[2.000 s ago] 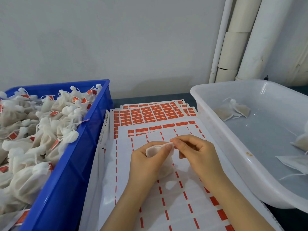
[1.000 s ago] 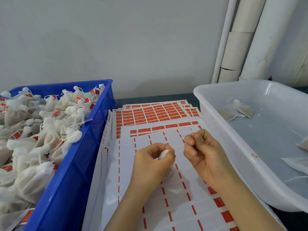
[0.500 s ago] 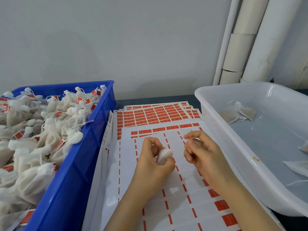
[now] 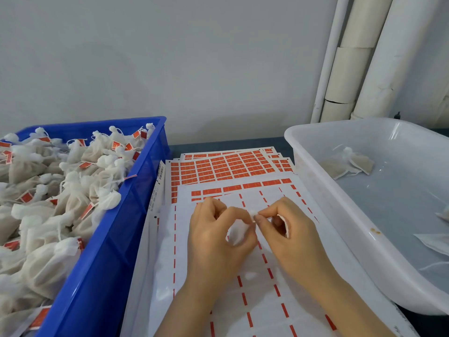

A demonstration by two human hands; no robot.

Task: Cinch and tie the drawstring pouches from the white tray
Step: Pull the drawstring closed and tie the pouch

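A small white drawstring pouch (image 4: 237,233) sits inside my left hand (image 4: 213,239), which is curled around it above the label sheets. My right hand (image 4: 286,229) pinches the pouch's gathered top or its string right at my left fingertips; the string itself is too fine to make out. The white tray (image 4: 315,181) at the right holds a few loose pouches (image 4: 349,162), some cut off by the right edge.
A blue bin (image 4: 136,195) on the left is heaped with tied pouches carrying red tags (image 4: 73,190). Stacked sheets of red labels (image 4: 230,166) cover the table between bin and tray. White pipes (image 4: 352,59) run up the wall behind the tray.
My hands pulled apart with the pouch bunched in my left hand, then my right hand came back to the pouch's top. The view shifted slightly downward.
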